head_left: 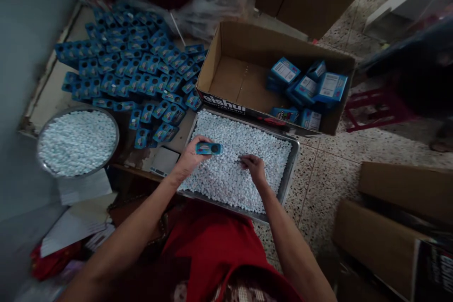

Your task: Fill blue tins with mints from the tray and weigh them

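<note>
A small blue box (213, 148) with a dark round opening in its top is gripped by my left hand (191, 155). Below it spreads a metal tray (294, 160) filled with small white and pale blue pellets (233, 184) that look like candies. My right hand (254, 166) is over the middle of the pellets, right of the box, its fingers drawn together. A dark shape shows at these fingertips, but I cannot make out what it is. Behind my left hand, many similar blue boxes (145, 80) are crowded together on the table.
A round metal bowl (115, 139) of the same pellets stands at the left. Behind the tray, an open cardboard carton (230, 75) contains several blue boxes. A small pale device (164, 159) lies left of the tray. More cartons (382, 245) stand on the floor at right.
</note>
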